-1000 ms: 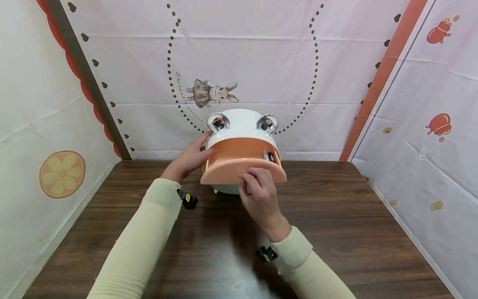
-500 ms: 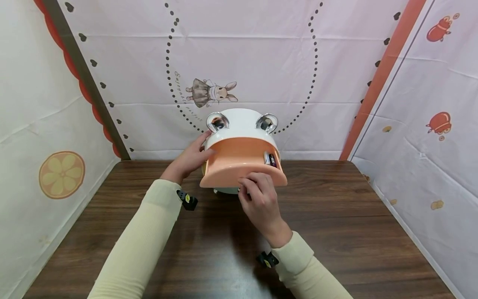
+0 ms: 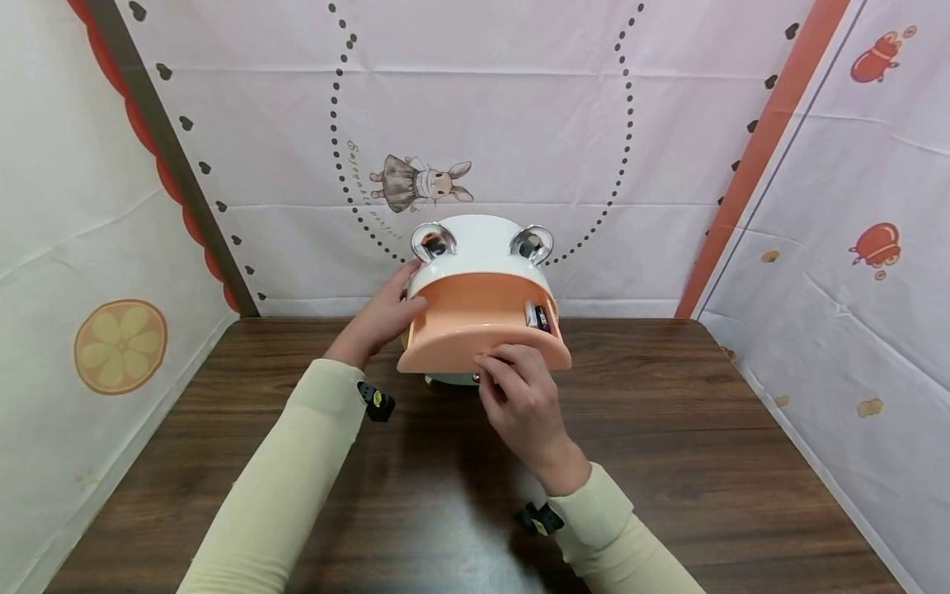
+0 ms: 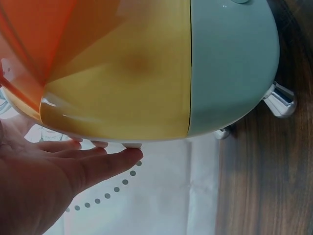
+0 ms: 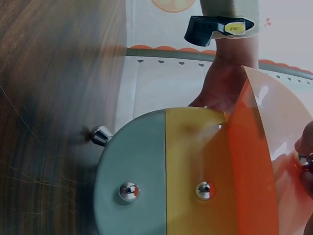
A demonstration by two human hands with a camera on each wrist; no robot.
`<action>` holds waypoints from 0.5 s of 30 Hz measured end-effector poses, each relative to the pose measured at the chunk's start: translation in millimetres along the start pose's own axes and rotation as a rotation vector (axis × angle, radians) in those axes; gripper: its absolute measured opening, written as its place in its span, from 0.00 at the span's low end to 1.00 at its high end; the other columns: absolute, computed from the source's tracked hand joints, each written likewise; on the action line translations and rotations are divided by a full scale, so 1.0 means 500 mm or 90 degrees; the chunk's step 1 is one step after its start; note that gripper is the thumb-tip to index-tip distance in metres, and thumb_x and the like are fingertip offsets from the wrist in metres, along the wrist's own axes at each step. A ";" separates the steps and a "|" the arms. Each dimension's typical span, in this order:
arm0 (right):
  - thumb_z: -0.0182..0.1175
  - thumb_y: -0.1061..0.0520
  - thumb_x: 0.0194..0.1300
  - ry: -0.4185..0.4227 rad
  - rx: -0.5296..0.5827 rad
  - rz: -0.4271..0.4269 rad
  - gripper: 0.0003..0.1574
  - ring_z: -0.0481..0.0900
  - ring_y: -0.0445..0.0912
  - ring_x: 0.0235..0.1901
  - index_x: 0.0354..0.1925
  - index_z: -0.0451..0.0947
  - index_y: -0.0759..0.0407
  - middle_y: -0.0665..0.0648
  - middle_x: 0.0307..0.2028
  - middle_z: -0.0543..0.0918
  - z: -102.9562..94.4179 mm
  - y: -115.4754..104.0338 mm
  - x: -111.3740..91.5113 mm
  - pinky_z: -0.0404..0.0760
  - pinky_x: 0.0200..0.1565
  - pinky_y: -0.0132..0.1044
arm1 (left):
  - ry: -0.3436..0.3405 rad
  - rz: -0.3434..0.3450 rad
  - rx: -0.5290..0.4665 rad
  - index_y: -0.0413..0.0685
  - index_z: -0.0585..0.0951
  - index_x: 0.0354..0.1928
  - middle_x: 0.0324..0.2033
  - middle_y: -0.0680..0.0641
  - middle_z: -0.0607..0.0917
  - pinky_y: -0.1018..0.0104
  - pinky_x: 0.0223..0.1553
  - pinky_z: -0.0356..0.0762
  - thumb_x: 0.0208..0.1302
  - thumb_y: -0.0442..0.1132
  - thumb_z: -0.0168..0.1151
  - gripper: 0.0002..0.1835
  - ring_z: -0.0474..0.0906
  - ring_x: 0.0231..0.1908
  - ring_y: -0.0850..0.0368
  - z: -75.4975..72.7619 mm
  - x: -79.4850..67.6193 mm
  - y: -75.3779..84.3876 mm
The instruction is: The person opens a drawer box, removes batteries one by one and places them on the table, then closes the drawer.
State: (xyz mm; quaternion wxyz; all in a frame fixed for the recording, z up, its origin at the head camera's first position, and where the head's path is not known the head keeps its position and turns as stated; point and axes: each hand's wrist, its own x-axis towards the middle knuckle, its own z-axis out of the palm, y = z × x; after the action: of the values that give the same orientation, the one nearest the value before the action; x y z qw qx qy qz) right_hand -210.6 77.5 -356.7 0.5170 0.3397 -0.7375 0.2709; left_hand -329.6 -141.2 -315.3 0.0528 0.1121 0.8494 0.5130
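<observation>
A small rounded cabinet (image 3: 478, 239) with chrome ears stands at the back of the table. Its peach-orange top drawer (image 3: 438, 351) is pulled out. My right hand (image 3: 525, 404) pinches that drawer's chrome knob (image 5: 304, 159) with thumb and fingers. My left hand (image 3: 377, 323) rests against the cabinet's left side, fingers extended along it and thumb near the drawer's edge. Inside the drawer, at the right end, lie a white item (image 3: 530, 313) and a dark small cylinder (image 3: 543, 318). Beneath are a yellow drawer (image 5: 195, 161) and a green drawer (image 5: 132, 161), both closed.
Dark wood-grain table (image 3: 430, 495) lies under the cabinet, which stands on chrome feet (image 4: 281, 100). Printed cloth hangs behind as a back wall (image 3: 653, 247), with more cloth at both sides. Each sleeve has a black wrist camera (image 3: 377, 403).
The top drawer has slid a little farther out toward me with my right hand on its knob, showing more of the items inside. My left hand has stayed on the cabinet's side.
</observation>
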 end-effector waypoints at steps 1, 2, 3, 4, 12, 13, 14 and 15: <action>0.63 0.65 0.48 0.000 0.002 0.002 0.12 0.74 0.49 0.40 0.35 0.82 0.60 0.58 0.37 0.79 -0.002 0.000 0.001 0.74 0.45 0.37 | -0.002 -0.001 -0.001 0.67 0.45 0.70 0.71 0.50 0.46 0.48 0.60 0.62 0.56 0.41 0.51 0.41 0.54 0.67 0.43 0.000 -0.005 0.008; 0.64 0.65 0.48 -0.001 0.005 0.005 0.12 0.75 0.49 0.40 0.35 0.83 0.60 0.58 0.37 0.79 -0.004 0.000 0.002 0.74 0.45 0.37 | -0.004 -0.003 -0.003 0.66 0.45 0.71 0.71 0.49 0.46 0.48 0.60 0.62 0.56 0.40 0.50 0.41 0.54 0.67 0.43 0.001 -0.010 0.016; 0.64 0.64 0.48 -0.004 0.007 0.008 0.11 0.75 0.49 0.40 0.35 0.83 0.60 0.57 0.37 0.79 -0.006 0.000 0.003 0.75 0.45 0.37 | -0.005 -0.005 -0.002 0.64 0.45 0.71 0.71 0.48 0.46 0.47 0.60 0.62 0.57 0.40 0.50 0.41 0.54 0.67 0.42 0.001 -0.016 0.024; 0.64 0.64 0.47 -0.006 0.010 0.012 0.11 0.75 0.48 0.40 0.35 0.83 0.60 0.57 0.37 0.79 -0.008 0.001 0.004 0.75 0.45 0.36 | -0.005 -0.007 -0.001 0.63 0.45 0.71 0.71 0.48 0.46 0.47 0.60 0.62 0.57 0.40 0.50 0.41 0.54 0.66 0.42 0.002 -0.022 0.032; 0.64 0.63 0.48 -0.049 0.028 0.048 0.10 0.76 0.46 0.41 0.34 0.82 0.60 0.55 0.35 0.80 -0.031 0.001 0.024 0.75 0.45 0.36 | -0.004 -0.005 0.011 0.59 0.44 0.71 0.71 0.46 0.45 0.48 0.62 0.60 0.58 0.39 0.48 0.40 0.53 0.67 0.42 0.005 -0.048 0.058; 0.64 0.62 0.48 -0.050 0.028 0.051 0.10 0.76 0.46 0.41 0.34 0.83 0.60 0.55 0.36 0.80 -0.035 0.001 0.029 0.75 0.46 0.37 | -0.005 -0.004 0.011 0.59 0.44 0.71 0.71 0.46 0.45 0.48 0.62 0.59 0.59 0.39 0.48 0.40 0.53 0.67 0.42 0.005 -0.048 0.058; 0.64 0.62 0.49 -0.051 0.028 0.054 0.10 0.77 0.46 0.41 0.35 0.83 0.60 0.55 0.36 0.81 -0.039 0.001 0.034 0.74 0.47 0.38 | -0.005 -0.004 0.011 0.59 0.43 0.71 0.71 0.46 0.45 0.48 0.63 0.58 0.59 0.39 0.48 0.40 0.53 0.67 0.42 0.004 -0.047 0.057; 0.64 0.62 0.49 -0.050 0.028 0.055 0.11 0.77 0.46 0.41 0.35 0.83 0.60 0.55 0.35 0.81 -0.043 0.001 0.039 0.74 0.47 0.39 | -0.005 -0.004 0.011 0.59 0.43 0.71 0.71 0.46 0.45 0.48 0.63 0.58 0.59 0.39 0.48 0.40 0.53 0.67 0.42 0.004 -0.047 0.056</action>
State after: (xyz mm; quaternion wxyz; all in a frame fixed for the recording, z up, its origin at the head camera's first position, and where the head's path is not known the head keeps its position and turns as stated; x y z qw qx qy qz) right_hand -203.3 89.6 -331.5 0.4678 0.3292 -0.7650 0.2959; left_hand -302.8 -132.7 -292.1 0.0566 0.1123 0.8539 0.5051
